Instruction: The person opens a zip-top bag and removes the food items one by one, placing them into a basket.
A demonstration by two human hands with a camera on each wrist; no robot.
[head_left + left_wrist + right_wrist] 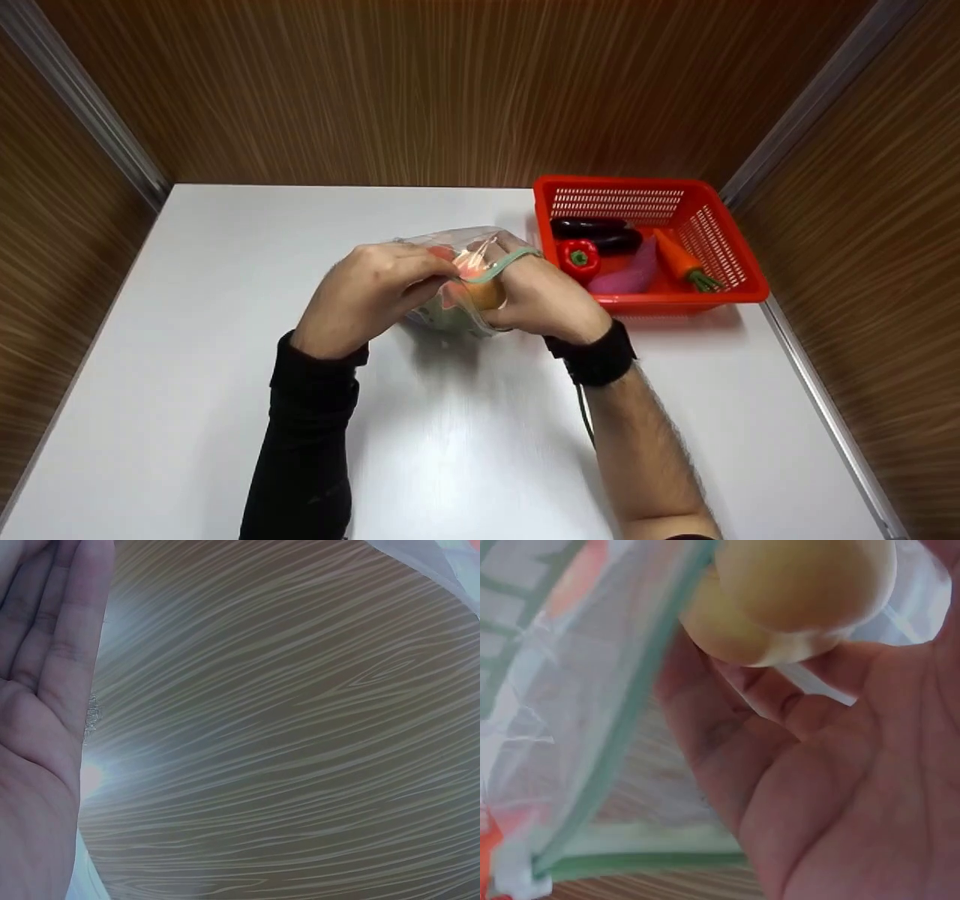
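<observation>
Head view: both hands hold a clear green-zippered plastic bag above the white worktop, just left of the red plastic basket. Right hand fingers curl around a round yellow-orange fruit at the bag's mouth; left hand pinches the rim — the loading step; next, I judge, pushing the fruit fully inside.

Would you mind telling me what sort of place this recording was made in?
Probably a staged recording booth, not a real kitchen: a bare white table is boxed in by wood-grain panels, and the red basket holds what look like toy vegetables, among them a carrot and a red pepper.
</observation>
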